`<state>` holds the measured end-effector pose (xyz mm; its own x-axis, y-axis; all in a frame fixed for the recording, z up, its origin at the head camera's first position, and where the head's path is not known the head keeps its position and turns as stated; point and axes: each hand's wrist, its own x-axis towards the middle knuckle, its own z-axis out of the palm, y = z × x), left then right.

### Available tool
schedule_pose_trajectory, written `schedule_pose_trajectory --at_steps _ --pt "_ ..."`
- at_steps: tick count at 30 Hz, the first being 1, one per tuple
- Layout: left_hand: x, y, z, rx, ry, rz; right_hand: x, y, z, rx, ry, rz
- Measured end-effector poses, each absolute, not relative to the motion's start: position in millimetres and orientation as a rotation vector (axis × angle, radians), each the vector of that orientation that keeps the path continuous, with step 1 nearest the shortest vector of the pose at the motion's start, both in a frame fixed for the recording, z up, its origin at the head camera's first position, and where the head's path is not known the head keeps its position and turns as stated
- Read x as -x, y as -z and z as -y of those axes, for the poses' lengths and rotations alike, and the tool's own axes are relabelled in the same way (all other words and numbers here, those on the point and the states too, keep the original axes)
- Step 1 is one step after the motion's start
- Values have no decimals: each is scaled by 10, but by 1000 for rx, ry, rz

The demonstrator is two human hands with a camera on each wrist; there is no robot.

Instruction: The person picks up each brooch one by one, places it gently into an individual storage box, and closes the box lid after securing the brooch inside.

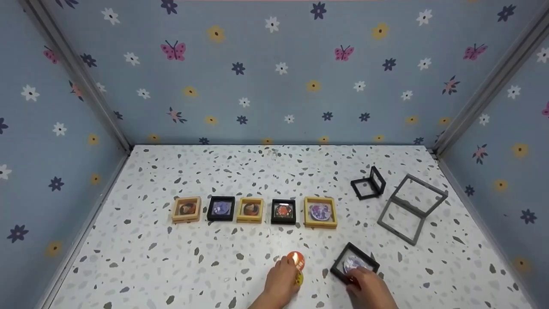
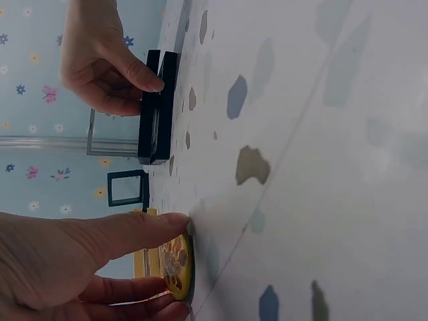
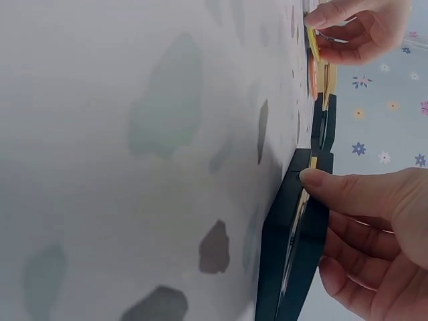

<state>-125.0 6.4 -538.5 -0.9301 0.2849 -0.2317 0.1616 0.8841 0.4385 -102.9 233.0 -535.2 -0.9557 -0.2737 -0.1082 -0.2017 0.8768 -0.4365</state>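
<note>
My left hand [image 1: 279,280] pinches a yellow round badge [image 2: 176,266] between thumb and fingers, low over the tabletop. An orange round badge [image 1: 297,259] lies right at its fingertips, partly covered by them in the head view. To the right, my right hand [image 1: 369,286] grips the near edge of a black display frame [image 1: 364,256], thumb on its side. Inside that frame a pale purple round badge [image 1: 354,262] shows, partly hidden by the fingers. From the right wrist view, a narrow gap with clear film runs between the frame's two black halves [image 3: 311,251].
Beyond the hands stands a row of several small frames holding badges, among them a yellow frame [image 1: 333,224] and a black frame [image 1: 284,221]. A small black frame [image 1: 363,198] and a larger grey frame [image 1: 396,234] stand unfolded at right. Flowered walls [image 1: 274,107] enclose the speckled table [image 1: 171,266].
</note>
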Motion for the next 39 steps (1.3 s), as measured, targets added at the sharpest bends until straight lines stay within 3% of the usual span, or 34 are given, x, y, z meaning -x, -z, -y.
schedule_pose_trajectory --at_steps 11,17,39 --pt "1243 5396 -28 -432 -662 -2740 1046 5357 -2425 317 612 -2944" --pt "1215 5408 29 -545 -715 -2819 1100 5392 -2532 441 615 -3075" --pt "1236 5337 218 -456 -1019 -2721 1548 5410 -2777 376 475 -3174"
